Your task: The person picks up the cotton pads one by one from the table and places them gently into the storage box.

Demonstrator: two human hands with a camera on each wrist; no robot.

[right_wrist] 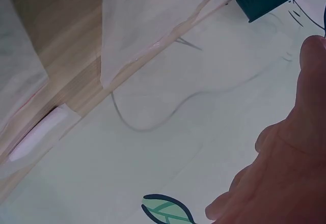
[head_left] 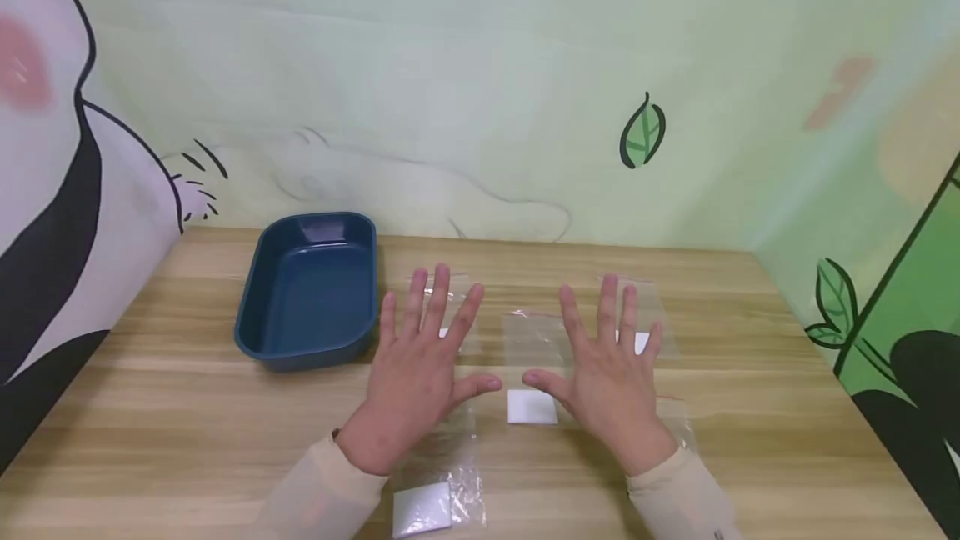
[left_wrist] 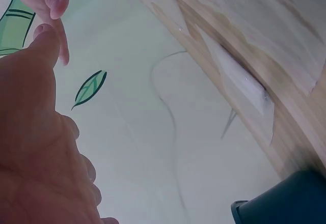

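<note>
Both hands are held out over the table with palms down and fingers spread, holding nothing. My left hand [head_left: 416,377] is right of the blue tray and overlaps clear bags in the head view. My right hand [head_left: 611,382] is beside it, thumbs pointing toward each other. Several clear plastic zip bags lie about the hands, each with a white piece inside. One bag [head_left: 532,340] shows between the hands, with its white piece [head_left: 532,407] near the right thumb. Another white piece [head_left: 422,510] lies in a bag by the left sleeve. Other bags are partly hidden under the hands.
A dark blue rectangular tray [head_left: 255,340] stands at the back left of the wooden table [head_left: 172,423]. Behind the table hangs a pale green backdrop [head_left: 465,90] with cartoon drawings, meeting its back edge. Another bag [head_left: 660,307] lies at the back right.
</note>
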